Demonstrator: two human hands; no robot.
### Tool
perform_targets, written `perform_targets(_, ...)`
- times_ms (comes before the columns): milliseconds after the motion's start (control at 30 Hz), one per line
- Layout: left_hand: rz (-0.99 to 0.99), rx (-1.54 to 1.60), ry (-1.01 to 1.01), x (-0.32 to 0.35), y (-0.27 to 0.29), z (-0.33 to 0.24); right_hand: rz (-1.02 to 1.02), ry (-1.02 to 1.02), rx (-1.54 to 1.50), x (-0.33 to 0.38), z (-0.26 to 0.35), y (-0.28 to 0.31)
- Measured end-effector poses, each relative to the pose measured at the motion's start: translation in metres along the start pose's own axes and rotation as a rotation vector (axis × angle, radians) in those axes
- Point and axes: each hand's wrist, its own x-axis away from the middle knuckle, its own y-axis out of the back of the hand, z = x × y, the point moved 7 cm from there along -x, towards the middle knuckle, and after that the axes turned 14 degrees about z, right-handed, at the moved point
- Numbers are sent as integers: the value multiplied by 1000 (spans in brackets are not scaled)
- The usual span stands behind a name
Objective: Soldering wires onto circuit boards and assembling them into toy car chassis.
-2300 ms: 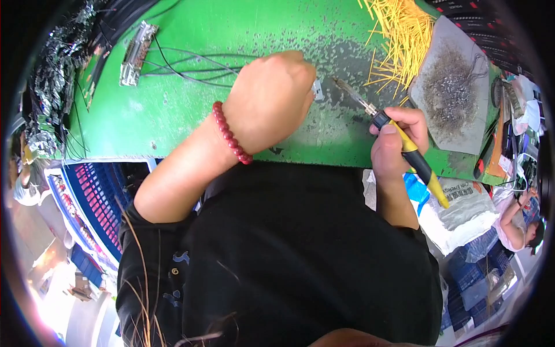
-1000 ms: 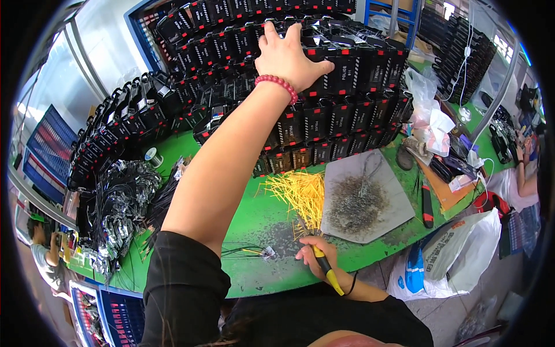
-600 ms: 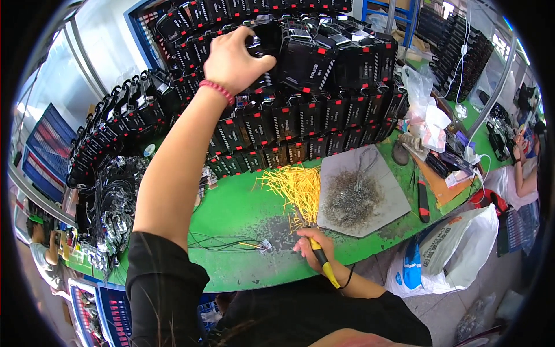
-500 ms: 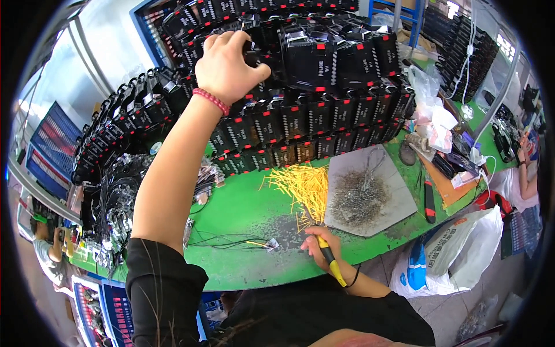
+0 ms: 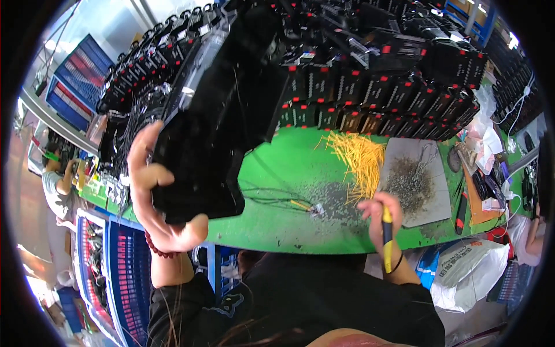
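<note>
My left hand [image 5: 151,194] grips the lower end of a black plastic case [image 5: 199,159], fingers on its left side and thumb at its bottom edge. Held up close, the case looks large and hides part of the rows behind. In my right hand [image 5: 376,214] is a soldering iron [image 5: 387,238] with a yellow and black handle, above the front of the green table [image 5: 272,231]. Its tip is hard to make out. Left of that hand, thin dark wires [image 5: 269,198] with a small silvery end lie on the table. Beyond it is a pile of yellow strips [image 5: 361,159].
Stacked rows of black cases [image 5: 370,92] with red marks line the table's back. A grey board [image 5: 436,191] with dark residue lies right of the strips, beside a red-and-black tool [image 5: 461,213]. White sacks [image 5: 474,269] stand at the right; another person [image 5: 56,188] sits far left.
My left hand has come back from the stacked cases and now holds a black case close to me. My right hand still holds the soldering iron. The whole view has shifted.
</note>
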Motion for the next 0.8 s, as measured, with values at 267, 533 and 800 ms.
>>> perform_targets(267, 538, 159, -26, 36, -16, 1, 192, 656, 514, -65, 124, -28)
perform_targets(533, 849, 393, -107, 23, -79, 28, 670, 526, 923, -104, 100, -76)
perform_targets(800, 390, -437, 255, 27, -107, 25, 468, 400, 1149, -94, 91, -87)
